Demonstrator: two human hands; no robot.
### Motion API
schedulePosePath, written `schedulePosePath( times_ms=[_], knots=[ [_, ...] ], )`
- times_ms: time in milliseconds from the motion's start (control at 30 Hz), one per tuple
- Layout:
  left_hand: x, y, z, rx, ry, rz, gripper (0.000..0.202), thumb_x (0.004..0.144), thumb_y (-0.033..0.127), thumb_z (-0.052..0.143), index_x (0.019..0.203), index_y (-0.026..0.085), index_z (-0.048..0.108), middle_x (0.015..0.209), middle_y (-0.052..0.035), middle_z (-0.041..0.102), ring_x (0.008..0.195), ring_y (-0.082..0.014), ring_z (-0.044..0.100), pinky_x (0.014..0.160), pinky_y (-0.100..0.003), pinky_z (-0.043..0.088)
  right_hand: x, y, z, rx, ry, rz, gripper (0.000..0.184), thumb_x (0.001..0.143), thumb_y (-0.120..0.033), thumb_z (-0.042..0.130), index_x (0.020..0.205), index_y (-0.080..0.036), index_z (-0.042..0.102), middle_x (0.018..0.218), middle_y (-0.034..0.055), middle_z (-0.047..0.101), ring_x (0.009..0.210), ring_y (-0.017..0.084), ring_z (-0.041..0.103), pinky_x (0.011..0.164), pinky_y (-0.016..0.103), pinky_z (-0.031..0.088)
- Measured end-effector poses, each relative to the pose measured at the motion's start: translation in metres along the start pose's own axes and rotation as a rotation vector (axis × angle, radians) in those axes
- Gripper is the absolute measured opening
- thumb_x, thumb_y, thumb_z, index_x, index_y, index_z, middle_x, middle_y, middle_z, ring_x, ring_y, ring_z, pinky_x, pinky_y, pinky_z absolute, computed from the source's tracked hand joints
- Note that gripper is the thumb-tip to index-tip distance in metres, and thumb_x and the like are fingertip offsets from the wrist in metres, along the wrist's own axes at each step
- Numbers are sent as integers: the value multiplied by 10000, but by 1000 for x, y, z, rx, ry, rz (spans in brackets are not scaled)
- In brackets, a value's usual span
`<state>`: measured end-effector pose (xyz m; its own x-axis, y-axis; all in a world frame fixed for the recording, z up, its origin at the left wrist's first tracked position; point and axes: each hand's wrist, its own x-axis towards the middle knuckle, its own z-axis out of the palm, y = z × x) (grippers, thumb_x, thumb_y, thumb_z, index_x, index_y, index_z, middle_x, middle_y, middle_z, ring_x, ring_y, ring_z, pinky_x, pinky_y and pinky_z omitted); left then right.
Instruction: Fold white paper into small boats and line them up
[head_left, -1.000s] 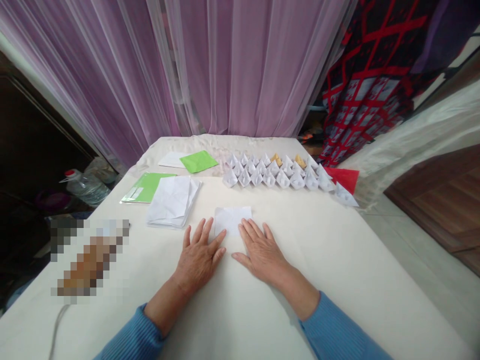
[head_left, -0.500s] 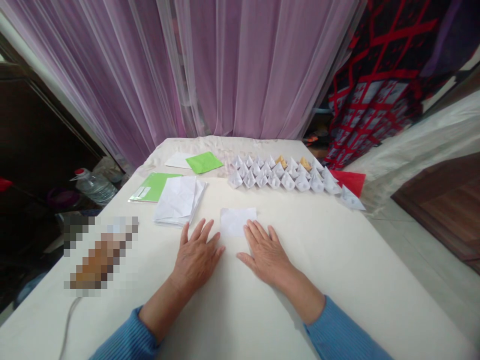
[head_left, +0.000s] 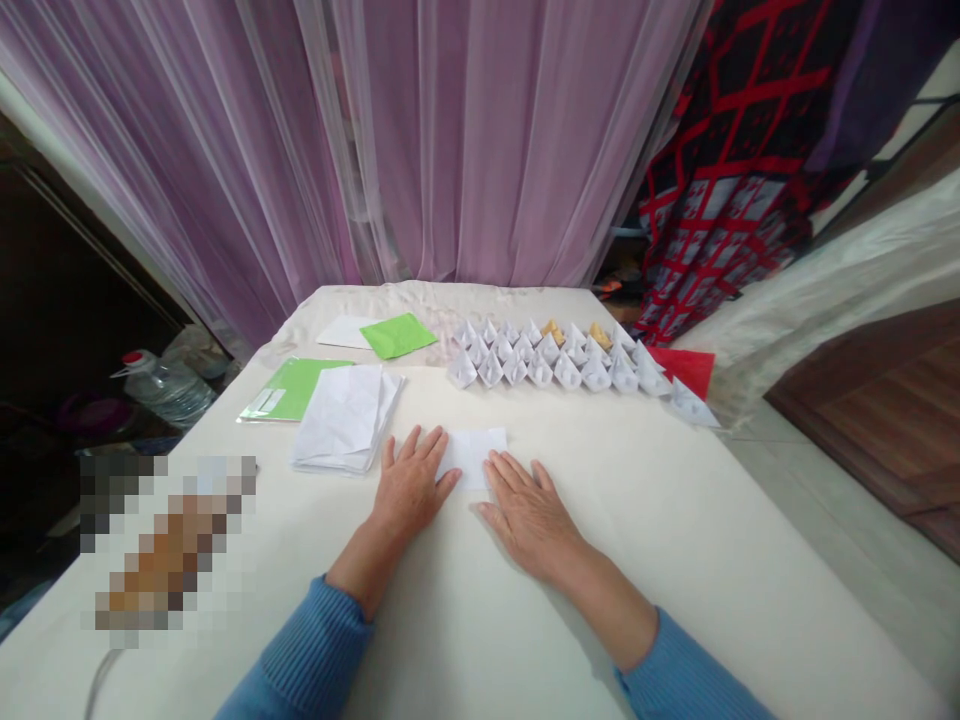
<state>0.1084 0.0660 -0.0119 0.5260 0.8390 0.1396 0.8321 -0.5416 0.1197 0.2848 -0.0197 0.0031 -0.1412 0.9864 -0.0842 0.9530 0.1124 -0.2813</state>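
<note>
A small folded white paper (head_left: 476,452) lies on the cream table (head_left: 675,560) in front of me. My left hand (head_left: 411,488) rests flat, fingers spread, with its fingertips on the paper's left edge. My right hand (head_left: 529,510) lies flat beside it, fingers stretched onto the paper's lower right edge. Neither hand grips anything. Both arms wear blue sleeves.
A stack of white sheets (head_left: 343,418) lies left of the paper, with a green sheet (head_left: 294,388) beside it and another green sheet (head_left: 397,334) further back. Rows of folded white paper boats (head_left: 559,358) and a red sheet (head_left: 686,368) sit at the back. A blurred patch (head_left: 169,545) covers the left.
My left hand slid forward and right, from just short of the small paper onto its left edge. My right hand stayed almost where it was.
</note>
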Motion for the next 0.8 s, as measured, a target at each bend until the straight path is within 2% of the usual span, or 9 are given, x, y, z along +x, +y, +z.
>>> schedulePosePath(
  times_ms=[167, 333, 533, 800],
  knots=[
    [-1, -2, -1, 65, -43, 18, 556, 938, 462, 440, 1440, 223, 423, 1509, -64, 413, 1416, -318, 325, 1119, -624, 278, 25, -13, 0, 42, 121, -32, 501, 1020, -374, 252, 1436, -151, 421, 1518, 118, 382, 1417, 229, 308, 1170, 544, 98],
    [1, -8, -7, 76, -170, 63, 624, 929, 500, 439, 1477, 212, 358, 1549, -69, 327, 1441, -326, 264, 1128, -613, 260, 44, -13, 6, 39, 106, -66, 491, 1002, -344, 307, 1453, -169, 391, 1542, 80, 345, 1440, 212, 255, 1173, 541, 105],
    [2, -10, -11, 43, -214, 48, 675, 914, 500, 473, 1495, 196, 309, 1565, -73, 290, 1456, -315, 227, 1142, -611, 221, 40, -8, 9, -21, 94, 40, 549, 994, -386, 312, 1486, -144, 329, 1573, 103, 260, 1454, 237, 215, 1164, 566, 94],
    [1, -17, -12, 25, -204, 26, 683, 893, 508, 512, 1480, 206, 337, 1555, -93, 324, 1453, -328, 232, 1128, -636, 225, 29, 0, 8, -30, 88, 222, 575, 988, -392, 318, 1497, -126, 307, 1582, 113, 219, 1458, 252, 197, 1160, 568, 90]
  ],
)
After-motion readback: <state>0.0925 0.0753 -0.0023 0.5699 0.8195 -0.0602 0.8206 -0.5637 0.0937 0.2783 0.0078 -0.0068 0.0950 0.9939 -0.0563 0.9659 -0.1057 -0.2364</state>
